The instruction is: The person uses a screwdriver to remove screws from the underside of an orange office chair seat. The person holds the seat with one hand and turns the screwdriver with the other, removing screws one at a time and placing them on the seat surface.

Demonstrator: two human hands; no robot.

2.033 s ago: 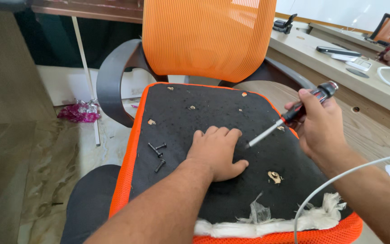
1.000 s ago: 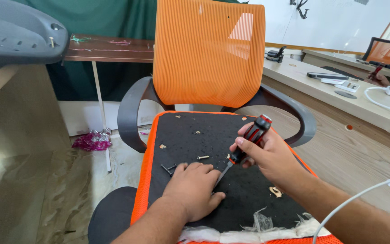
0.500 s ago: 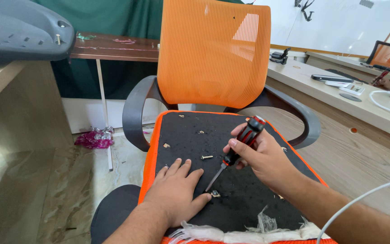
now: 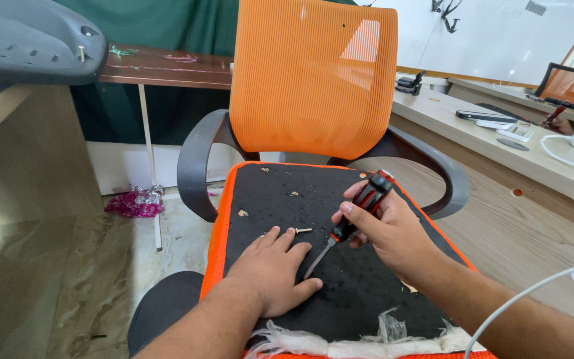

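Driving screwdriver (image 4: pixel 357 214), clamped in right hand (image 4: pixel 386 229), into black seat underside (image 4: pixel 367 286) near centre, left hand (image 4: pixel 275 269) pressing flat, fingers spread; needing steady downward pressure next.

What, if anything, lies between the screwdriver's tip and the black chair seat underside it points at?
Nothing visible does. The right hand grips the screwdriver, whose tip angles down to the black seat underside just beside the flat left hand; the contact spot itself is too small to judge.

I'm looking at the chair seat (image 4: pixel 280 193), black fabric edged in orange. My left hand (image 4: pixel 275 269) lies flat on it, a small screw (image 4: pixel 302 231) lies just beyond its fingertips, wood chips (image 4: pixel 242 213) sit farther off, and white padding (image 4: pixel 340 347) frays at the near edge.
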